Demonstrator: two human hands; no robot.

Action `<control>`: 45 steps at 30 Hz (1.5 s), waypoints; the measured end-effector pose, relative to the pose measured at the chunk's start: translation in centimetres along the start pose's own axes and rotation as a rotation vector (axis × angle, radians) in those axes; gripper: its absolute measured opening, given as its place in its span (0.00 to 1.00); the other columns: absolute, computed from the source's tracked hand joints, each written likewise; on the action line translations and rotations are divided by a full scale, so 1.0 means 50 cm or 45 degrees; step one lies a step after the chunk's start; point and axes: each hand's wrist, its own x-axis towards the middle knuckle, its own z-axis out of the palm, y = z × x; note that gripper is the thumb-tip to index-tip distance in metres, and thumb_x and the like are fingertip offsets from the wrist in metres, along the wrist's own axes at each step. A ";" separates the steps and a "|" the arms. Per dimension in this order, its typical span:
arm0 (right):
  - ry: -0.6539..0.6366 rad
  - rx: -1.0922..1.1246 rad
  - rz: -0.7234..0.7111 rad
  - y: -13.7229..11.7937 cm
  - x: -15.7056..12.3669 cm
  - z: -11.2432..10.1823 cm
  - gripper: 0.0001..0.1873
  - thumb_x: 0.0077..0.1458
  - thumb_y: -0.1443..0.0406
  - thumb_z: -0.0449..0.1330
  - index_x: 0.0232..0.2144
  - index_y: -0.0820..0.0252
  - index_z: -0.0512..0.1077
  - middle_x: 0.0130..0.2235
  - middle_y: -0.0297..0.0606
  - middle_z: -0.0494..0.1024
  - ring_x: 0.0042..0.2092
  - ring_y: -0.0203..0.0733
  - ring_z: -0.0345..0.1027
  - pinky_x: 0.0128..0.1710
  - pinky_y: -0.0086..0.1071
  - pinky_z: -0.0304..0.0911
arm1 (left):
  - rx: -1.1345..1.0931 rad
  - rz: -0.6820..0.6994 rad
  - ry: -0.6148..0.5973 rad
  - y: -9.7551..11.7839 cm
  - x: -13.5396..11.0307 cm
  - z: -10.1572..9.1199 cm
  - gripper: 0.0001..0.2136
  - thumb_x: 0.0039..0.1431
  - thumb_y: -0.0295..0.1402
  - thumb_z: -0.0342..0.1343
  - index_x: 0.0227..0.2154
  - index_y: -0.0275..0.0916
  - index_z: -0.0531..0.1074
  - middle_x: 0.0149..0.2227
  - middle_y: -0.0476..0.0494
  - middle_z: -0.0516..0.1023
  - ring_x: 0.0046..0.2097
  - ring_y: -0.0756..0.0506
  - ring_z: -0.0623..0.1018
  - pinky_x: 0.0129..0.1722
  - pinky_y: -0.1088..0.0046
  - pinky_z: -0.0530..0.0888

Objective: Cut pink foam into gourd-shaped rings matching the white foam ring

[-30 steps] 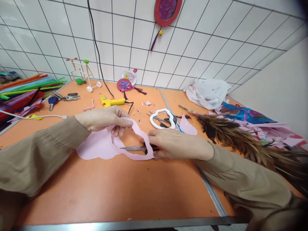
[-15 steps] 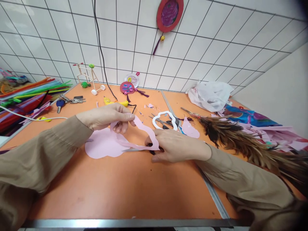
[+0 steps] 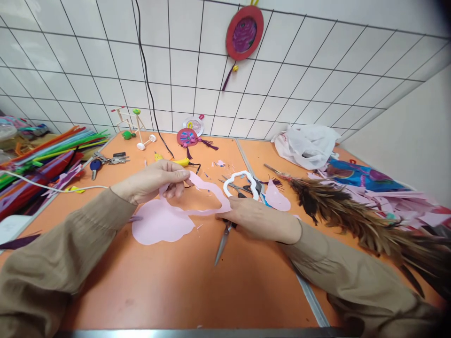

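My left hand (image 3: 165, 182) pinches the upper left part of a thin, wavy-edged pink paper ring (image 3: 209, 211) between thumb and fingers. At the ring's right end my right hand (image 3: 246, 217) is closed on the paper, its fingertips largely hidden. Just under that hand are scissors (image 3: 222, 244), blades together and pointing toward the table's front edge; their handles are partly covered, and I cannot tell whether fingers still grip them. Below the ring lies a scalloped pink paper piece (image 3: 160, 223) on the orange table (image 3: 169, 286).
Behind my right hand are a white wavy frame (image 3: 230, 180) and more scissors. A feather duster (image 3: 327, 202), pink scraps (image 3: 398, 202) and a white plastic bag (image 3: 306, 143) occupy the right. Keys (image 3: 109, 160), pipe cleaners (image 3: 70, 150) and a yellow glue gun (image 3: 181, 162) stand leftward.
The scissors have swung from pointing left, under the ring, to pointing toward the table's front. The ring has opened out a little between my hands. The whole view has shifted slightly.
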 end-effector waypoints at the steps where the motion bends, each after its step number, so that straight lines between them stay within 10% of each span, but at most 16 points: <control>1: -0.036 -0.032 0.014 0.001 0.002 -0.001 0.17 0.51 0.79 0.54 0.41 0.62 0.73 0.39 0.45 0.73 0.39 0.44 0.66 0.37 0.34 0.59 | -0.018 -0.003 0.012 -0.001 0.002 -0.002 0.15 0.56 0.38 0.60 0.20 0.33 0.75 0.15 0.46 0.72 0.15 0.56 0.65 0.15 0.82 0.60; 14: 0.005 0.100 -0.084 0.034 0.003 0.011 0.31 0.45 0.84 0.53 0.49 0.59 0.70 0.45 0.44 0.72 0.45 0.43 0.66 0.41 0.33 0.59 | -0.221 -0.054 0.159 -0.010 0.009 -0.007 0.15 0.55 0.38 0.61 0.19 0.33 0.75 0.17 0.45 0.74 0.16 0.56 0.64 0.15 0.81 0.57; 25: -0.112 0.005 -0.039 0.018 0.006 -0.003 0.17 0.50 0.79 0.53 0.39 0.59 0.72 0.38 0.41 0.73 0.38 0.44 0.65 0.35 0.35 0.55 | -0.431 -0.123 0.260 -0.034 0.028 -0.008 0.14 0.57 0.36 0.59 0.20 0.31 0.75 0.18 0.43 0.75 0.16 0.56 0.65 0.17 0.81 0.60; 37: -0.005 1.865 -0.093 0.028 0.001 0.018 0.24 0.60 0.60 0.59 0.57 0.61 0.65 0.38 0.41 0.75 0.38 0.37 0.70 0.34 0.30 0.65 | -0.270 -0.193 0.244 -0.031 0.035 0.003 0.16 0.60 0.34 0.55 0.18 0.32 0.74 0.18 0.43 0.76 0.16 0.55 0.67 0.17 0.80 0.63; 45: 0.162 1.864 -0.042 0.025 0.012 0.021 0.26 0.41 0.58 0.73 0.43 0.62 0.76 0.30 0.34 0.73 0.31 0.34 0.66 0.30 0.28 0.65 | -0.209 -0.180 0.290 -0.014 0.030 0.006 0.15 0.59 0.32 0.56 0.18 0.32 0.75 0.19 0.44 0.76 0.17 0.55 0.68 0.15 0.82 0.63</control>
